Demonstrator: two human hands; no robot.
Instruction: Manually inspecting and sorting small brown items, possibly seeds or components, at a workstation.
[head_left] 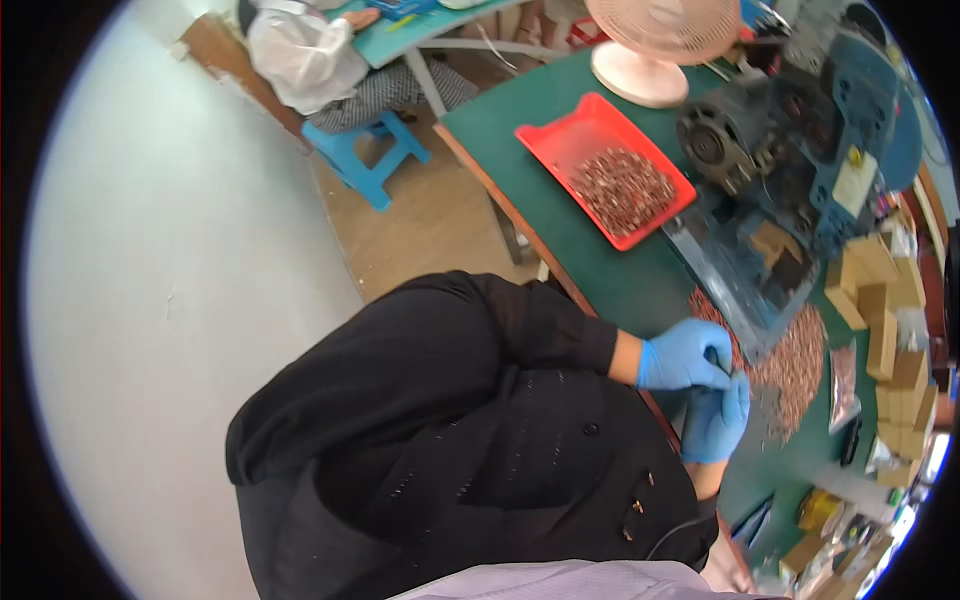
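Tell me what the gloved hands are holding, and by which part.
Cannot be told: left hand and right hand meet fingertip to fingertip beside the pile of small coppery parts; anything pinched between them is too small to see.

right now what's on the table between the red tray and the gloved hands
Head view: between the red tray and the gloved hands lies bare green table, with the blue machine's base alongside.

Can't really tell what the two gloved hands are pinching: the left hand (686, 355) and right hand (716, 420) meet fingertip to fingertip and whatever's between them is too small to make out. The loose pile of copper bits (795, 370) at their 3 o'clock is just a blur of specks. The pink fan (660, 45) at 12 o'clock is chopped by the top edge, and the seated person (305, 55) at 11 o'clock is cut off too.
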